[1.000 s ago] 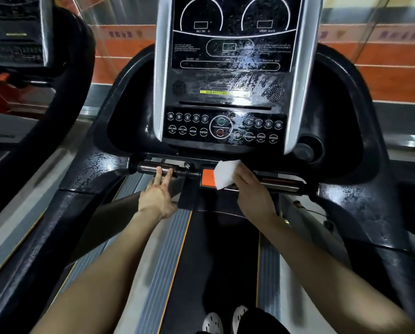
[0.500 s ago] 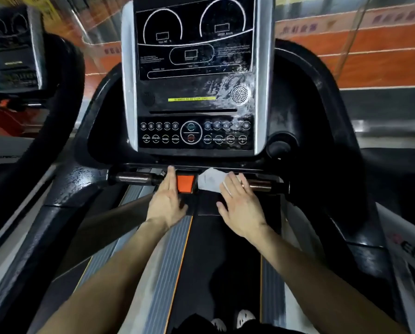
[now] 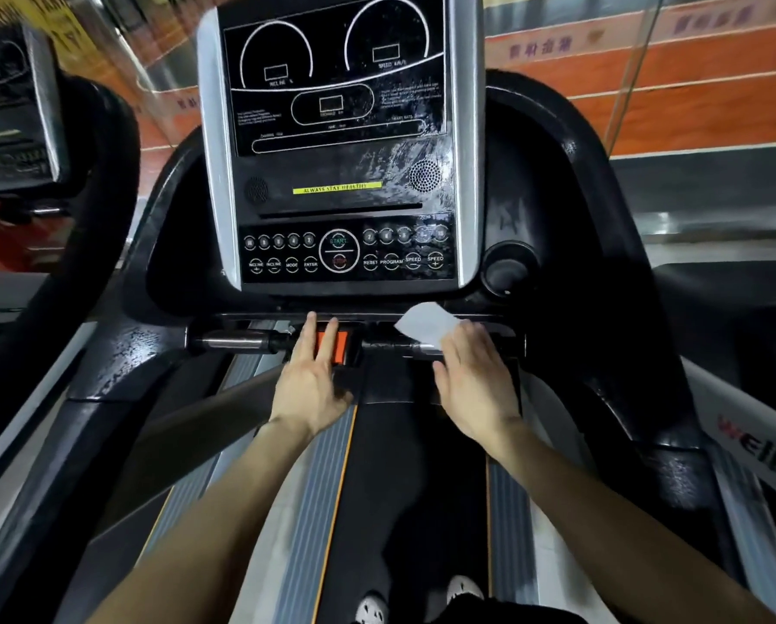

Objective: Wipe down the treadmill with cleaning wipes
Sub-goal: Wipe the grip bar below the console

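White wipe, creased, on the treadmill handlebar right of centre, pressed beneath seemingly straight fingers of the right hand. Left hand flat across the orange stop pad, gripping nothing. Above, streaked console; cup holder alongside.

Your left hand flat over the orange button, your right hand pressing a white wipe onto the crossbar, streaked console above.
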Tool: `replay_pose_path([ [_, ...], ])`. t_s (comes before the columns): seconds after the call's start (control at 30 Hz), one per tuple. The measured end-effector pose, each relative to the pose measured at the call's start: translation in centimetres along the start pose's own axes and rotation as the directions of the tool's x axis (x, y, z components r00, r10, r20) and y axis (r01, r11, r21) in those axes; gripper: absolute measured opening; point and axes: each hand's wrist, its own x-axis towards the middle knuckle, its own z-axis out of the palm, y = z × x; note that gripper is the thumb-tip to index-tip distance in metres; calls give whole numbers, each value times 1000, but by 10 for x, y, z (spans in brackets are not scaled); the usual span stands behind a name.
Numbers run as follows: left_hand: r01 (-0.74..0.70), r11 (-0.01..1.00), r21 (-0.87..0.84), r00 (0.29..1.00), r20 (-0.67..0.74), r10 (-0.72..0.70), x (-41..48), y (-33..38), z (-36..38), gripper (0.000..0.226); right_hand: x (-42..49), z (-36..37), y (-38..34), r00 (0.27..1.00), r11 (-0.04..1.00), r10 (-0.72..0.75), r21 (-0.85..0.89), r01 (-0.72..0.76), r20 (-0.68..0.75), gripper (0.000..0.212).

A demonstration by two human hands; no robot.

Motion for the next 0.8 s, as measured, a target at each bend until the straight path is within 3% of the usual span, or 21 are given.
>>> replay_pose_path([
  [0.07, 42, 999, -5, 999, -22, -42, 3, 6, 2, 127, 9, -4, -10, 997, 997, 72, 36, -72, 2, 47],
  [0.2, 98, 995, 25, 995, -34, -97, 5, 13, 8, 128, 31, -2, -67, 993, 995, -65, 86, 57, 102, 66],
  [0.27, 112, 993, 22, 993, -40, -111, 5, 14, 7, 128, 23, -7, -51, 996, 992, -72, 103, 67, 43, 61],
  [0.4, 111, 993, 28, 994, -22, -110, 5, 16, 2, 127, -17, -20, 22, 992, 991, 123, 55, -123, 3, 56],
  [0.47, 109, 993, 38, 994, -12, -108, 4, 18, 0, 124, -12, -16, 13, 985, 982, 174, 76, -173, -7, 58],
  [0.57, 88, 996, 2, 996, 5, -88, 4, 15, -5, 121, 20, 1, -61, 999, 989, -10, 150, 5, 32, 72],
  [0.63, 70, 998, -7, 997, 40, -70, 4, 11, -10, 122, 32, 6, -94, 992, 993, -98, 80, 91, 82, 81],
  [0.8, 35, 999, 25, 996, 84, -37, 0, 10, -18, 130, 5, 12, -64, 972, 963, -221, -138, 229, 74, 72],
])
